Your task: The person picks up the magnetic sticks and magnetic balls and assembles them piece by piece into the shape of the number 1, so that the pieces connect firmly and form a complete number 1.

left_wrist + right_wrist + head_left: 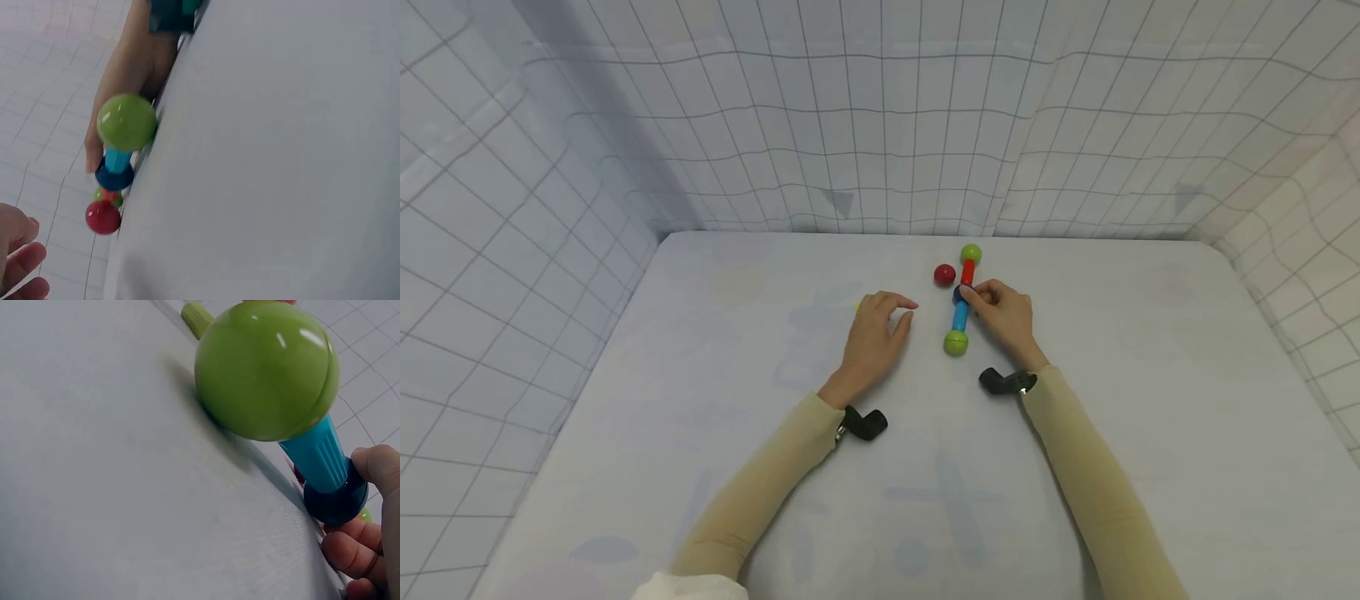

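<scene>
My right hand [1003, 317] pinches a dark blue ball [337, 499] between thumb and fingers. That ball is the middle joint of a toy chain: a light blue ribbed rod [317, 457] runs from it to a near green ball [956, 342], and a red rod [967, 272] to a far green ball [971, 253]. Just left of the chain lies a loose red ball [944, 275]. My left hand [874, 337] is left of the chain, its thumb and fingers apart with nothing between them. Behind its knuckles a bit of yellow-green [859, 307] shows, mostly hidden.
A short yellow-green rod [197, 320] lies behind the near green ball in the right wrist view. The white table [760, 283] ends at a grid-patterned cloth wall [865, 133] at the back and sides. Each wrist carries a black camera [865, 424].
</scene>
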Demonstrator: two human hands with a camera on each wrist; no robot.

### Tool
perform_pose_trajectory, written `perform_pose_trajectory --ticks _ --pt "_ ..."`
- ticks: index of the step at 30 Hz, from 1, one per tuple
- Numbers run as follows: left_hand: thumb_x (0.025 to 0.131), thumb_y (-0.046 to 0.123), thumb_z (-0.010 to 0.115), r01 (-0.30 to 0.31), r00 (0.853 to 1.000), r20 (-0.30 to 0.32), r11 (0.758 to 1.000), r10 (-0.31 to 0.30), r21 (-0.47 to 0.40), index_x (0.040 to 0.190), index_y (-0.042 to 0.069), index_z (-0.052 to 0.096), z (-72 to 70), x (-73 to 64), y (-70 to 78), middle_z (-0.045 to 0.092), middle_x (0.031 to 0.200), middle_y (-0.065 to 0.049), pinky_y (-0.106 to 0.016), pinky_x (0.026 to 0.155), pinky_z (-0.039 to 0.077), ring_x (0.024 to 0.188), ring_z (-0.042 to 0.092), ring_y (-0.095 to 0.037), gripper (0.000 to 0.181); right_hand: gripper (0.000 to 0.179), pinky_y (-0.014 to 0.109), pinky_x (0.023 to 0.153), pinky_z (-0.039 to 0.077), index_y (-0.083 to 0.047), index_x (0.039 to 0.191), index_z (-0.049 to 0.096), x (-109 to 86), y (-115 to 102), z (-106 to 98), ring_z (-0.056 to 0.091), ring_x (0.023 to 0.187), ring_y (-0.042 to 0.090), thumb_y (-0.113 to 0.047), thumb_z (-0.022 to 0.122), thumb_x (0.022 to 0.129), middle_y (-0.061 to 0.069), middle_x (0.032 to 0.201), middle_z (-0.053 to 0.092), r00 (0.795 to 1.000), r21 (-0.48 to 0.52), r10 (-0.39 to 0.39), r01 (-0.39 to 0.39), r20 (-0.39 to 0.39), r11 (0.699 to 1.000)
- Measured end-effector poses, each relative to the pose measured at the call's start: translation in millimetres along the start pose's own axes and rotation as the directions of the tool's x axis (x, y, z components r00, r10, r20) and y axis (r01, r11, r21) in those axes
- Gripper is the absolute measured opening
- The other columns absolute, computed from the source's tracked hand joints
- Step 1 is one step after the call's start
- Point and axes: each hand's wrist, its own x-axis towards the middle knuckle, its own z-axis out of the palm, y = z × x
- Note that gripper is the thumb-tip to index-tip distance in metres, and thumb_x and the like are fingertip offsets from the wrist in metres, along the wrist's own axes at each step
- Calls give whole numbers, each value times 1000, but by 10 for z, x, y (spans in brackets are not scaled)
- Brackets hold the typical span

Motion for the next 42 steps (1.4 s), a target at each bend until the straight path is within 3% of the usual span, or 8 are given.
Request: perform_pose_trajectory --ticks 2,5,9,14,23,31,36,42 --pt "90 14 66 2 1000 -2 994 -2 107 108 11 67 -99 28 -82 61 112 -4 -35 85 38 103 48 -24 18 39 37 76 25 -7 90 67 3 -4 0 47 67 20 -45 61 90 3 69 56 1000 -1 -4 4 4 1000" --pt "88 21 70 42 998 46 974 -54 222 115 11 66 -212 41 -206 58 122 -6 -41 88 33 111 44 -27 29 38 37 75 25 -7 90 67 -2 -12 -3 47 67 20 -45 62 90 3 69 56 1000 -2 -7 7 8 1000" --pt "86 27 72 97 983 129 963 -133 252 123 11 62 -289 33 -330 54 126 -9 -43 88 33 113 41 -30 42 39 35 74 25 -7 89 67 -8 -9 -9 47 66 20 -45 62 90 3 68 56 1000 3 -13 13 1 1000" --pt "88 24 69 136 973 159 972 -167 192 122 7 63 -296 25 -387 57 120 -13 -43 89 35 108 43 -31 38 40 35 72 25 -8 89 67 -8 -7 -11 47 65 20 -47 62 89 3 68 55 1000 11 -19 19 -3 1000" --pt "88 15 70 139 987 68 985 -147 106 110 3 69 -188 -51 -376 56 100 -12 -36 80 38 93 44 -28 25 39 36 74 24 -7 89 66 -24 -20 -27 45 65 21 -45 62 90 3 67 54 1000 5 -5 5 -1 1000" --pt "92 11 64 99 995 36 994 -98 -53 108 -5 62 -56 -132 -256 51 92 -14 -37 72 38 83 44 -27 23 39 34 71 24 -6 90 67 -30 -15 -22 46 63 20 -45 62 90 3 67 55 1000 16 -16 16 0 1000" --pt "97 12 56 152 988 52 974 -145 -170 112 -7 54 31 -170 -137 51 96 -16 -33 73 43 82 50 -25 25 38 32 69 26 -6 89 67 -33 -20 -23 47 62 20 -45 63 90 3 66 55 1000 28 -11 11 -3 1000" --pt "92 19 64 275 960 141 915 -243 -295 107 -2 60 105 -217 -23 59 91 -7 -25 69 48 79 57 -15 26 39 33 72 25 -7 89 67 -25 -22 -25 47 63 20 -46 62 90 2 67 55 1000 23 -2 2 -2 1000"
